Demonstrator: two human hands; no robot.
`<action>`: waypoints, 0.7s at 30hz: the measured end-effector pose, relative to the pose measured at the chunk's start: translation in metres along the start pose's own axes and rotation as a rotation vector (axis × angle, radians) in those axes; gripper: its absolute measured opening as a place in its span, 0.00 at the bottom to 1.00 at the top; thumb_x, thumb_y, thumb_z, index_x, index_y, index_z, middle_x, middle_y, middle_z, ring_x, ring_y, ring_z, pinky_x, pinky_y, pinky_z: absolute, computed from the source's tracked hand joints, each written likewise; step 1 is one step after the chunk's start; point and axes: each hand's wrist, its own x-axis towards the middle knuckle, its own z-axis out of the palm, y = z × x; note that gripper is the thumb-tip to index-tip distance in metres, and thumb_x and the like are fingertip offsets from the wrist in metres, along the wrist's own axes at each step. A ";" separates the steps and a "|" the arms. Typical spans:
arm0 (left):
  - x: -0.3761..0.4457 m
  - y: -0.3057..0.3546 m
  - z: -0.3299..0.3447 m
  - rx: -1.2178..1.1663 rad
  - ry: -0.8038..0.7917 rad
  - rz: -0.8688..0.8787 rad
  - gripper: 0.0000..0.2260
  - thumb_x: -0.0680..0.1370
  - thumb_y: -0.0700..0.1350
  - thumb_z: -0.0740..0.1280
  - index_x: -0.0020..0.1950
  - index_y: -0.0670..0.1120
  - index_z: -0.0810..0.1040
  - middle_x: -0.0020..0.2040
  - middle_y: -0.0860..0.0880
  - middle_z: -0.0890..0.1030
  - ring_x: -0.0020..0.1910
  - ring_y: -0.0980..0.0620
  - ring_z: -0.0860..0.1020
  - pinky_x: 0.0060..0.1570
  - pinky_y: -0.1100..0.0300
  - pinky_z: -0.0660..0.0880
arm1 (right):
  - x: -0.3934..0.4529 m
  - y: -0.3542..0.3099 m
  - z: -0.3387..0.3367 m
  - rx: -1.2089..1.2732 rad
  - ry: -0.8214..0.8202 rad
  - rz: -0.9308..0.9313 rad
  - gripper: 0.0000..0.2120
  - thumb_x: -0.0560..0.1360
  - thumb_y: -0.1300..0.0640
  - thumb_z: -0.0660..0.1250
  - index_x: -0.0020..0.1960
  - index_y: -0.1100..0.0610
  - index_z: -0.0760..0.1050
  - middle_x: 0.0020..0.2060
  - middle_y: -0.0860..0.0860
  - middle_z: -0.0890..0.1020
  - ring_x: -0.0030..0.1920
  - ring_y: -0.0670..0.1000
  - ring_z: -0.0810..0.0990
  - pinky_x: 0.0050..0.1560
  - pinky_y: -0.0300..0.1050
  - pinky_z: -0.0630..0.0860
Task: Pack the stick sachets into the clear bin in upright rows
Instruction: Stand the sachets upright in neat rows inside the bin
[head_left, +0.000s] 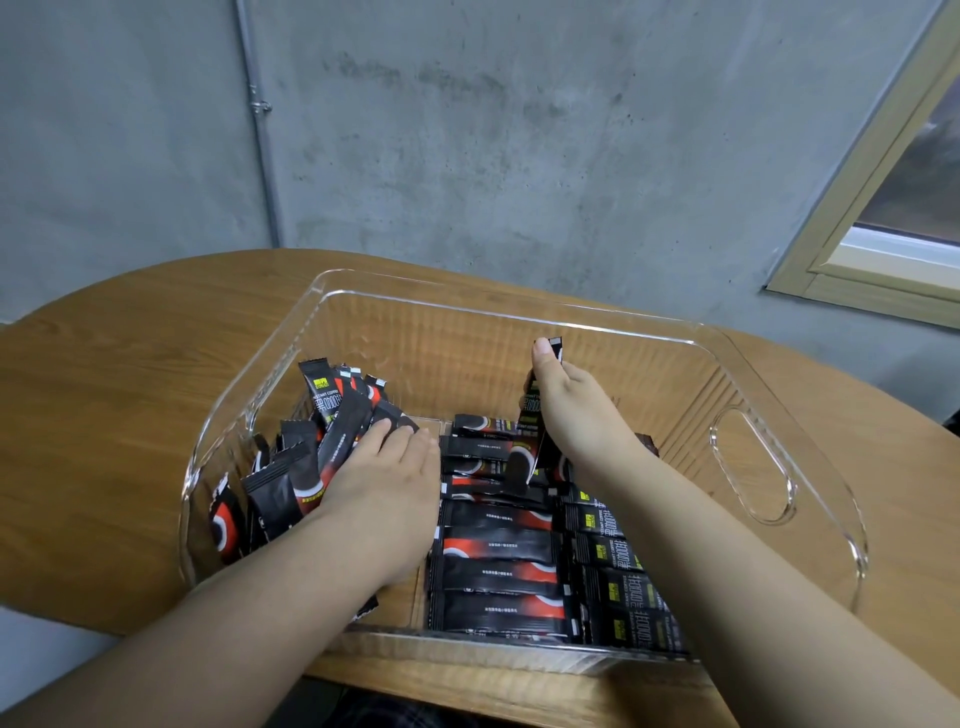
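The stick sachets look light, thin and floppy, with slick foil skins; I judge they will slide and topple unless braced, and are best pinched near a sealed end.

The right hand (566, 410) does so: thumb and fingers pinch one sachet (535, 415) by its upper part, holding it nearly upright over the middle of the clear bin (753, 457), wrist bent down from a forearm reaching in over the near wall.

Below and toward the person from that hand, flat sachets (498, 571) lie stacked in rows on the bin floor.

The left hand (384, 467) lies with fingers straight and together, pressing against a leaning bundle of sachets (332, 421) beyond its fingertips, propping them toward the left wall.

The bin sits on the wooden tabletop (104, 415).
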 end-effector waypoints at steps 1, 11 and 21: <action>0.000 0.000 -0.001 0.010 -0.003 -0.003 0.29 0.81 0.44 0.53 0.78 0.38 0.44 0.78 0.41 0.47 0.77 0.43 0.47 0.73 0.49 0.37 | -0.003 -0.001 0.000 -0.018 0.002 0.010 0.28 0.81 0.42 0.49 0.58 0.64 0.73 0.52 0.47 0.76 0.55 0.47 0.74 0.54 0.43 0.71; 0.001 0.001 -0.003 0.009 -0.026 -0.005 0.32 0.81 0.48 0.58 0.78 0.42 0.43 0.78 0.46 0.49 0.77 0.45 0.46 0.73 0.48 0.38 | -0.036 0.019 0.012 -0.110 -0.328 -0.030 0.14 0.78 0.44 0.62 0.40 0.52 0.76 0.33 0.44 0.80 0.36 0.44 0.78 0.40 0.37 0.74; 0.002 0.000 -0.003 0.034 -0.054 0.060 0.28 0.82 0.50 0.56 0.78 0.44 0.49 0.79 0.46 0.44 0.77 0.43 0.44 0.74 0.45 0.38 | -0.048 0.018 0.015 -0.249 -0.356 -0.107 0.11 0.78 0.45 0.62 0.41 0.50 0.72 0.23 0.38 0.74 0.27 0.38 0.70 0.30 0.29 0.65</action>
